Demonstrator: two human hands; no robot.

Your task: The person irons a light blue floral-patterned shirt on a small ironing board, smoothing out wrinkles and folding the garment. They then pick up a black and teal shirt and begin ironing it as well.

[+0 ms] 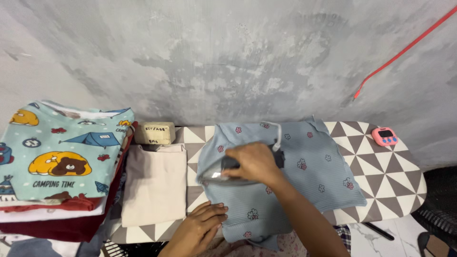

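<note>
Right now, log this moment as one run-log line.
right hand: grips iron on blue floral garment | left hand: flat on garment's near edge | ironing board: folded beige cloth left

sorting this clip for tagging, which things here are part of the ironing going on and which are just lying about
In use: the iron gripped by the right hand; the blue flowered garment, held flat by the left hand; the ironing board.

Lying about: folded beige cloth; stack of folded clothes; pink timer; small beige block; red cord.

Garment (304, 166) lies on ironing board (390, 176); iron (238, 171) on it under my right hand (254, 164). Folded cloth (154, 185) left of it, clothes stack (57, 166) further left, timer (384, 136) far right.
</note>
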